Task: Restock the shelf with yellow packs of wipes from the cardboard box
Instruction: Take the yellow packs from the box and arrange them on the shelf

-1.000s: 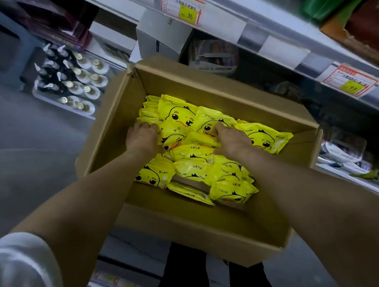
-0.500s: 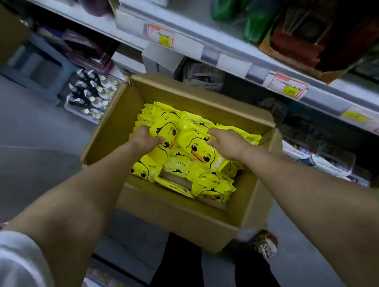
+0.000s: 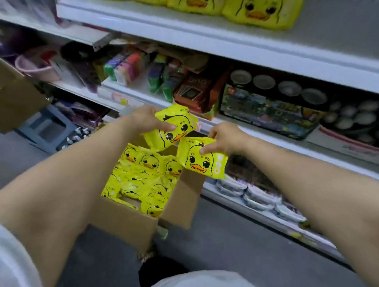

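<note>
We log left hand (image 3: pixel 147 119) gripping one yellow pack (image 3: pixel 172 131), right hand (image 3: pixel 225 136) a second pack (image 3: pixel 202 162), above the cardboard box (image 3: pixel 126 221); next, probably raise both to the top shelf (image 3: pixel 199 37).

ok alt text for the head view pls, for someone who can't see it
The left hand holds one yellow duck-face wipes pack and the right hand holds a second pack, above an open cardboard box of more packs. Similar yellow duck packs line the white shelf above.
</note>
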Demonstrator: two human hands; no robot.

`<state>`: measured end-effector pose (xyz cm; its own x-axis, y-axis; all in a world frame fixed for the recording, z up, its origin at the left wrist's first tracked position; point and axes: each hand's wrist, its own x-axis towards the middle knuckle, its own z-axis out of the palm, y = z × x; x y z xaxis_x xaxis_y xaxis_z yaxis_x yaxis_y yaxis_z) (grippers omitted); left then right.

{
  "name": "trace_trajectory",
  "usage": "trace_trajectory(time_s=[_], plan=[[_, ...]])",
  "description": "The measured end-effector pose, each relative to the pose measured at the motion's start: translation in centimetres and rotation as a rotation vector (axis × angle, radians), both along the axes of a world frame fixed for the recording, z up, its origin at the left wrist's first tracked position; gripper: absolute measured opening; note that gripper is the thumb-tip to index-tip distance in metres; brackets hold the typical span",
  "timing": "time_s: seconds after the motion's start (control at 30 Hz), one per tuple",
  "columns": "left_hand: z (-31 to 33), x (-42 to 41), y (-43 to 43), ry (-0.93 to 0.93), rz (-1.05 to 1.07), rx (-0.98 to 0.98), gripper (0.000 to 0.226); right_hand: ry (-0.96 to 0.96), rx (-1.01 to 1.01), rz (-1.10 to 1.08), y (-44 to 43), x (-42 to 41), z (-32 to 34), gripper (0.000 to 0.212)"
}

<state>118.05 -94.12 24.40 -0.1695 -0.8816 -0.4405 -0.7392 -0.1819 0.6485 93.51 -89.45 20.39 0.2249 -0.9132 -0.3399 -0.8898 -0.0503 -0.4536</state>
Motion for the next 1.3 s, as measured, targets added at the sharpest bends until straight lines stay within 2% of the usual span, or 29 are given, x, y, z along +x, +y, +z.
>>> trace_trajectory(time_s=[0.2, 0.37, 0.47, 0.57, 0.63, 0.67, 0.77, 0.87, 0.93, 1.0, 1.07, 1.17, 1.3], plan=[[10.0, -7.0, 1.5, 0.027, -0.106, -0.173, 0.040, 0.017, -0.114, 0.013, 2.2, -7.5, 9.2, 0.046], [16.6, -11.0, 2.2, -0.020, -0.144, -0.270, 0.026, -0.001, -0.235, 0.059, 3.5, -11.3, 15.4, 0.029], [18.9, -13.1, 1.3, 0.000, -0.169, -0.327, 0.047, -0.029, -0.290, 0.083, 4.1, -13.2, 18.3, 0.026], [20.6, -15.6, 0.0, 0.015, -0.192, -0.369, 0.054, -0.071, -0.359, 0.053, 4.8, -15.4, 20.9, 0.026], [21.2, -17.4, -0.9, 0.038, -0.208, -0.398, 0.066, -0.097, -0.393, 0.035, 4.9, -17.1, 22.2, 0.023], [21.3, -18.3, -1.5, 0.049, -0.222, -0.407, 0.068, -0.104, -0.405, 0.026, 4.8, -17.9, 22.7, 0.021], [21.8, -21.1, -3.0, 0.054, -0.272, -0.448, 0.051, -0.090, -0.404, 0.007, 4.3, -20.4, 24.2, 0.023], [22.4, -23.9, -5.1, 0.032, -0.276, -0.542, 0.084, -0.057, -0.380, -0.002, 3.5, -22.8, 25.5, 0.015], [23.0, -25.8, -6.9, 0.027, -0.272, -0.557, 0.087, -0.011, -0.381, -0.043, 2.4, -24.7, 26.1, 0.015], [23.6, -27.2, -7.9, 0.018, -0.324, -0.573, 0.084, 0.052, -0.383, -0.074, 1.4, -26.1, 26.3, 0.018], [24.6, -28.9, -9.8, -0.052, -0.398, -0.614, 0.071, 0.111, -0.393, -0.094, -0.1, -27.6, 26.5, 0.019], [26.0, -31.4, -12.0, -0.122, -0.473, -0.653, 0.052, 0.100, -0.377, -0.126, -2.0, -29.4, 26.7, 0.010], [26.3, -34.8, -15.1, -0.174, -0.540, -0.698, 0.055, 0.088, -0.368, -0.178, -4.0, -31.2, 26.1, 0.018]])
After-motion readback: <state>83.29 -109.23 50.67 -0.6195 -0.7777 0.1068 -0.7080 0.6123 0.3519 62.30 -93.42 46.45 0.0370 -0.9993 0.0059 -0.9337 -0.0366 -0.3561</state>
